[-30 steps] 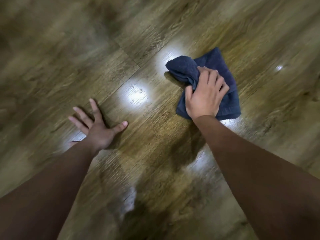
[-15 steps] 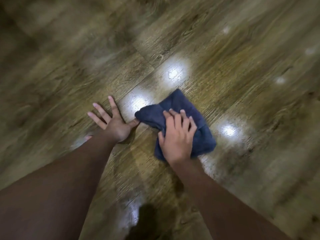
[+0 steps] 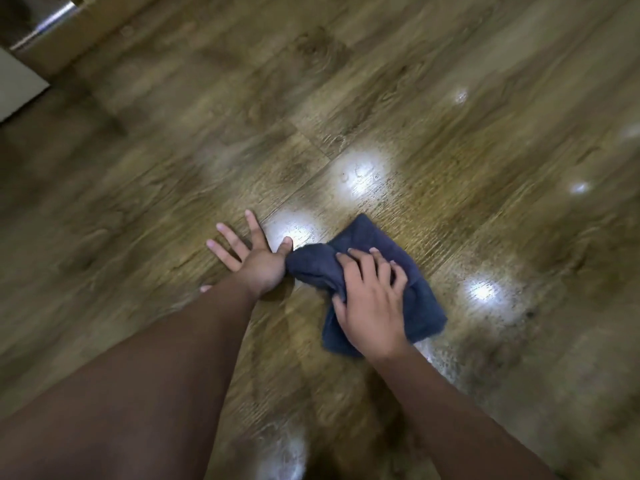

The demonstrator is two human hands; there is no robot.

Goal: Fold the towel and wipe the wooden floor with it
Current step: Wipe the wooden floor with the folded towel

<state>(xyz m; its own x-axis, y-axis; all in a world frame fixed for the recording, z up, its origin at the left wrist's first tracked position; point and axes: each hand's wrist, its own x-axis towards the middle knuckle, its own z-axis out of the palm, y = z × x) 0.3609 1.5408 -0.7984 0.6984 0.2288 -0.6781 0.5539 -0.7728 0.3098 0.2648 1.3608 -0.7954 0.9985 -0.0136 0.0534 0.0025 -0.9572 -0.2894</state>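
Observation:
A folded dark blue towel (image 3: pixel 420 296) lies bunched on the glossy wooden floor (image 3: pixel 381 98), a little right of centre. My right hand (image 3: pixel 372 303) presses down on top of it, fingers curled into the cloth. My left hand (image 3: pixel 254 256) is flat on the floor just left of the towel, fingers spread, its thumb touching the towel's bunched left end. Part of the towel is hidden under my right palm.
Bright light reflections (image 3: pixel 362 173) dot the planks around the towel. At the top left corner stand a white panel (image 3: pixel 17 84) and a wooden edge with a metal strip (image 3: pixel 52 19). Open floor stretches in every other direction.
My right hand has slid the towel from the far right leftwards and toward me until it meets my left thumb. My left hand has stayed planted on the floor.

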